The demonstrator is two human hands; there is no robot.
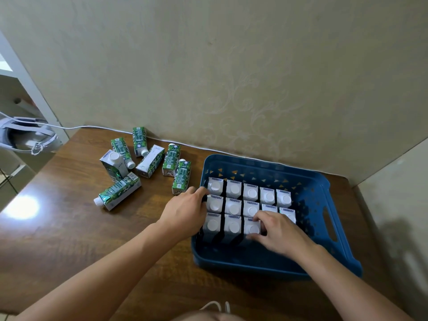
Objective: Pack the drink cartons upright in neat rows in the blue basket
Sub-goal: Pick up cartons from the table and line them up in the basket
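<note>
Wooden desk (69,228) against wall. Blue basket (324,205) right, holding upright cartons (234,188) in rows. Right hand (278,232) pinches near-row carton (251,228), seating it; left hand (185,212) grips basket's left rim, likely steadying. Loose cartons (118,193) lie left.
</note>
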